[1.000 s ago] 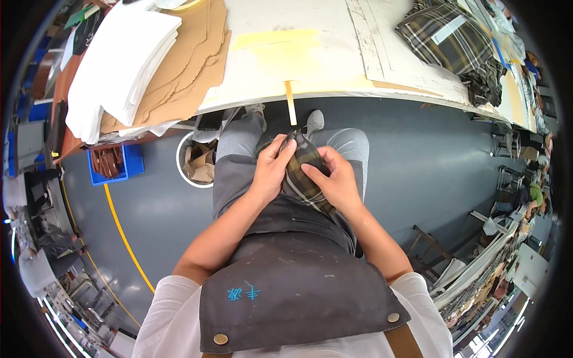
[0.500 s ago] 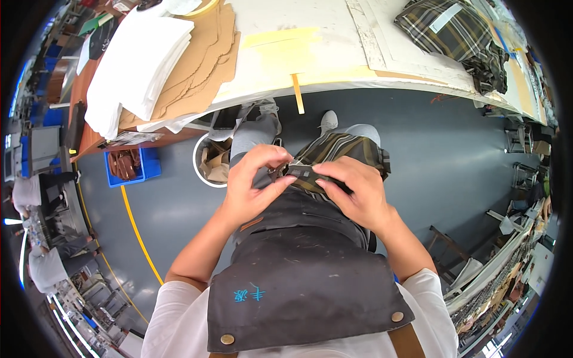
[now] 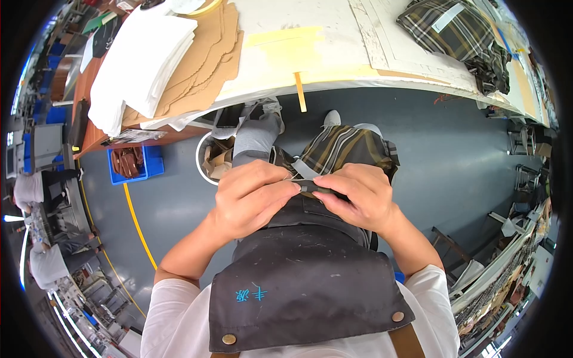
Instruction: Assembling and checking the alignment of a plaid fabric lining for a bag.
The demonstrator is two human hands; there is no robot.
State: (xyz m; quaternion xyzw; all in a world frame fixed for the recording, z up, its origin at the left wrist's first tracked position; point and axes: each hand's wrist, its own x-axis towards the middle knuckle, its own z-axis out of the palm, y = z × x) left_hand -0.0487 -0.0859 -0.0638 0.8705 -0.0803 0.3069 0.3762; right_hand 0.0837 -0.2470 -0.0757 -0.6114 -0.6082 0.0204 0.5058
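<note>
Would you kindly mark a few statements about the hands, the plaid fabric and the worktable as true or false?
1. Both hands, left hand and right hand, pinch the plaid fabric between them. True.
2. The plaid fabric lies flat on the worktable. False: it hangs over the person's lap, below the table edge.
3. A white stack of sheets sits on the worktable's left part. True.
4. The blue bin stands on the worktable. False: it is on the floor.
</note>
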